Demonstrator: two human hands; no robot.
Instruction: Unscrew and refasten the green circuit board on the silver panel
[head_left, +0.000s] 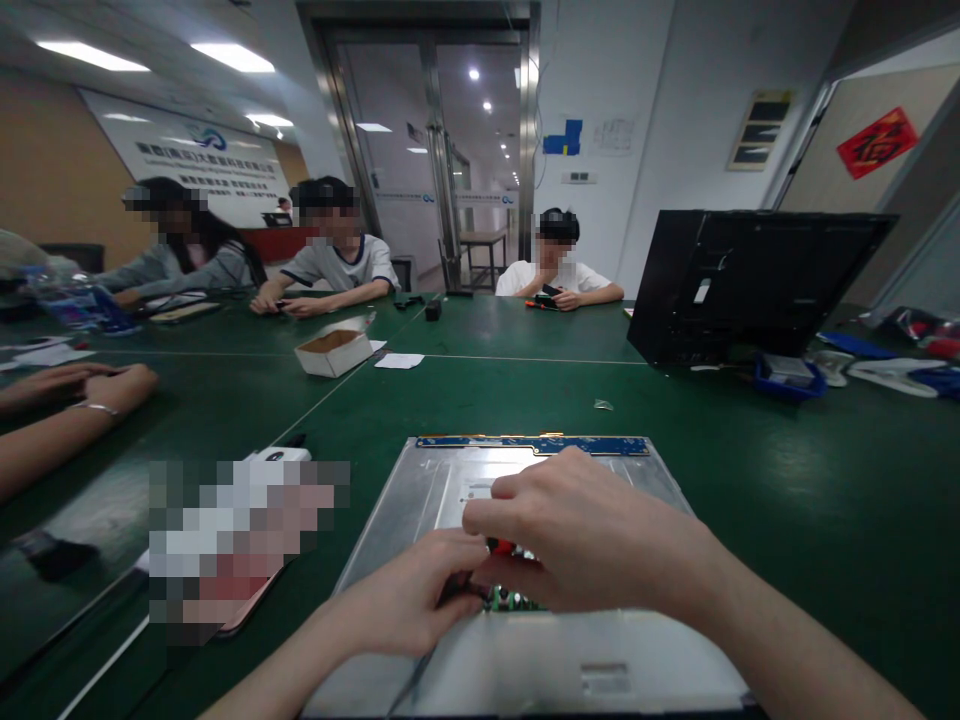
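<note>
A flat metal-backed display panel (390,510) lies on the table in front of me, with a narrow blue circuit strip (611,446) along its far edge. Part of a green circuit board (511,599) shows at its middle, beneath my hands. My left hand (424,590) is closed beside the board, its thumb and fingers pinched around something dark that is mostly hidden. Over the board bends my right hand (566,535), fingers curled. Between the two hands a small red piece (501,546) shows; its kind is hidden by my fingers. A thin dark line, perhaps a cable, runs below my left hand.
A black monitor (750,285) stands at the right, near a blue tray (787,378). On the left are an open white box (335,352), a paper slip (399,361) and a phone (281,456). Another person's hands (112,390) rest at the left; several people sit across the green table (510,395).
</note>
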